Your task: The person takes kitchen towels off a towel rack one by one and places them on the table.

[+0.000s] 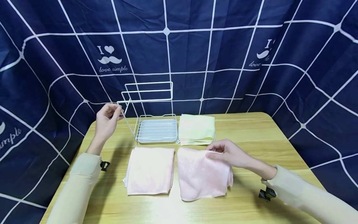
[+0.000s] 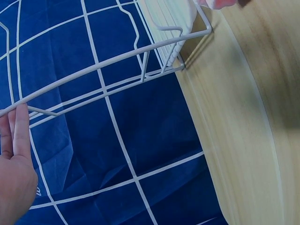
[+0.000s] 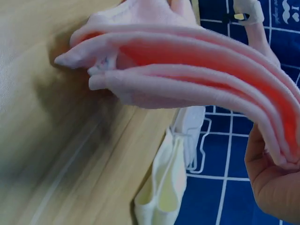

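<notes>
My left hand (image 1: 106, 123) pinches the upper left bar of a white wire rack (image 1: 144, 100); in the left wrist view its fingers touch the long bar (image 2: 98, 65). The rack stands at the back of the table over a pale slatted base (image 1: 158, 130). My right hand (image 1: 230, 155) pinches the upper right edge of a folded pink cloth (image 1: 202, 174). In the right wrist view the cloth's layers (image 3: 187, 79) hang bowed, raised off the wood. A second folded pink cloth (image 1: 151, 171) lies flat to its left.
A folded pale yellow cloth (image 1: 197, 127) lies right of the rack's base, behind the held cloth. The wooden table (image 1: 246, 130) has a rounded far edge, with a dark blue gridded curtain (image 1: 190, 53) behind and at both sides.
</notes>
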Action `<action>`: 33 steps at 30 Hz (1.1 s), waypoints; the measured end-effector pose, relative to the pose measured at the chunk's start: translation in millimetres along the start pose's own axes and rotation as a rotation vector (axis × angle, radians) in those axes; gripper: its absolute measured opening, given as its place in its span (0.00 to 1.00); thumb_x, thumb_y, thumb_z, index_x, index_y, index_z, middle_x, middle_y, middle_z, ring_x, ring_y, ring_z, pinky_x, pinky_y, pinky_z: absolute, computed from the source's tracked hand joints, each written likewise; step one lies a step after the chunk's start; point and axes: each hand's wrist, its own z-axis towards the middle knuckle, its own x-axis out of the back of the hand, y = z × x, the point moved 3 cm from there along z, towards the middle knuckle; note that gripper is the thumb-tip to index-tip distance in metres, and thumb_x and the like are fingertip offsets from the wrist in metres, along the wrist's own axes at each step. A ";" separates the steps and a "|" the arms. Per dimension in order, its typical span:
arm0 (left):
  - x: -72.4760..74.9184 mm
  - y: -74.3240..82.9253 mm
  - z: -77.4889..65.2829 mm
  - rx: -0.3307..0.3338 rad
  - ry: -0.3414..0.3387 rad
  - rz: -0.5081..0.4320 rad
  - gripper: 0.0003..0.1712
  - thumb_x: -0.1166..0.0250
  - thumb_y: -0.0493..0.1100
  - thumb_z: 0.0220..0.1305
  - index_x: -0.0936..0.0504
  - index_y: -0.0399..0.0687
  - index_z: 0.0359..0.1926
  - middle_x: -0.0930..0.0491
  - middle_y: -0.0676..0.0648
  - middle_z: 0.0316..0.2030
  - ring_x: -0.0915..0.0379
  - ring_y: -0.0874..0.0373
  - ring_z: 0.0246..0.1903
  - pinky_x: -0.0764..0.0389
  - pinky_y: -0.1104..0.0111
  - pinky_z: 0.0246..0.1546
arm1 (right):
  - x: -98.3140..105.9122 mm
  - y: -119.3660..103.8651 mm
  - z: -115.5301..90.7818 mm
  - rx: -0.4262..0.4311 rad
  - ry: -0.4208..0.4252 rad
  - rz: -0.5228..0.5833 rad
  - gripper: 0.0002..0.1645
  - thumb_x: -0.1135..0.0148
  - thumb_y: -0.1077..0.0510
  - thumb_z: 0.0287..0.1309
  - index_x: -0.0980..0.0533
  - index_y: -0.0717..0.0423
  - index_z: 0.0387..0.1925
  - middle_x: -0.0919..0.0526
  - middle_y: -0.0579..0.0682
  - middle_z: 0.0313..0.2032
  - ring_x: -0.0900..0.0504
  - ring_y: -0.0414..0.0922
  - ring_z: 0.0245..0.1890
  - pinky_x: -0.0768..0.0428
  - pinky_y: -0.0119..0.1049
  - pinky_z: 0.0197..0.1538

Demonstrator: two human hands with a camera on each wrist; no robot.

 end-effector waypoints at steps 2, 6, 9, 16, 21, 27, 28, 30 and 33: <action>-0.3 0.3 -0.1 -0.005 0.002 0.001 0.09 0.38 0.35 0.77 0.22 0.28 0.45 0.16 0.63 0.31 0.18 0.72 0.32 0.07 0.78 0.40 | 0.5 6.5 3.7 -0.006 0.006 -0.015 0.04 0.33 0.60 0.70 0.13 0.53 0.41 0.12 0.43 0.33 0.23 0.32 0.27 0.20 0.26 0.29; -0.5 -0.2 0.0 0.004 0.005 0.004 0.10 0.38 0.35 0.77 0.22 0.27 0.45 0.16 0.63 0.31 0.18 0.72 0.32 0.07 0.78 0.40 | 2.2 20.3 12.1 -0.029 0.010 -0.027 0.05 0.32 0.60 0.70 0.12 0.53 0.41 0.13 0.45 0.32 0.24 0.31 0.26 0.22 0.25 0.28; -0.5 -0.8 0.0 0.018 0.007 -0.003 0.10 0.39 0.33 0.77 0.23 0.24 0.45 0.16 0.63 0.31 0.19 0.72 0.32 0.07 0.78 0.40 | 3.2 31.4 18.2 -0.042 0.003 -0.025 0.05 0.33 0.60 0.70 0.13 0.55 0.41 0.12 0.47 0.33 0.24 0.32 0.28 0.23 0.25 0.30; -0.6 -0.5 -0.3 0.021 0.010 -0.005 0.10 0.40 0.31 0.76 0.25 0.20 0.47 0.17 0.65 0.31 0.19 0.72 0.31 0.07 0.79 0.39 | 4.5 57.3 31.8 -0.038 -0.016 -0.016 0.06 0.33 0.61 0.70 0.13 0.58 0.42 0.11 0.53 0.37 0.22 0.33 0.33 0.21 0.24 0.36; -0.6 -0.7 -0.3 0.023 0.010 -0.009 0.10 0.40 0.31 0.76 0.25 0.21 0.47 0.17 0.64 0.31 0.19 0.72 0.31 0.07 0.78 0.39 | 5.1 72.5 38.3 -0.072 -0.025 -0.017 0.06 0.33 0.61 0.70 0.13 0.59 0.43 0.12 0.51 0.36 0.22 0.33 0.33 0.21 0.23 0.38; -0.7 -1.5 0.2 0.023 0.018 -0.017 0.10 0.40 0.30 0.76 0.25 0.20 0.46 0.16 0.64 0.30 0.19 0.72 0.31 0.07 0.77 0.39 | 4.3 87.7 44.1 -0.089 -0.025 -0.004 0.07 0.33 0.60 0.70 0.14 0.60 0.43 0.12 0.46 0.35 0.21 0.33 0.35 0.20 0.24 0.40; -0.7 -1.6 0.2 0.023 0.018 -0.018 0.10 0.40 0.30 0.76 0.25 0.20 0.46 0.16 0.64 0.30 0.19 0.72 0.31 0.07 0.77 0.39 | 4.1 90.3 45.0 -0.089 -0.024 -0.005 0.07 0.33 0.60 0.70 0.14 0.60 0.43 0.12 0.45 0.35 0.21 0.33 0.35 0.20 0.24 0.40; -0.7 -1.8 0.3 0.023 0.018 -0.017 0.10 0.40 0.31 0.76 0.25 0.20 0.46 0.16 0.64 0.30 0.19 0.72 0.31 0.07 0.77 0.39 | 3.7 95.3 46.5 -0.083 -0.023 -0.004 0.07 0.33 0.61 0.70 0.14 0.60 0.43 0.12 0.44 0.35 0.21 0.33 0.35 0.20 0.24 0.41; -0.5 -1.9 0.3 0.020 0.018 -0.012 0.11 0.39 0.31 0.76 0.25 0.21 0.46 0.16 0.64 0.30 0.19 0.72 0.31 0.07 0.77 0.39 | 3.0 101.5 48.7 -0.082 -0.019 -0.008 0.07 0.33 0.61 0.70 0.14 0.60 0.43 0.11 0.45 0.35 0.20 0.33 0.36 0.19 0.23 0.42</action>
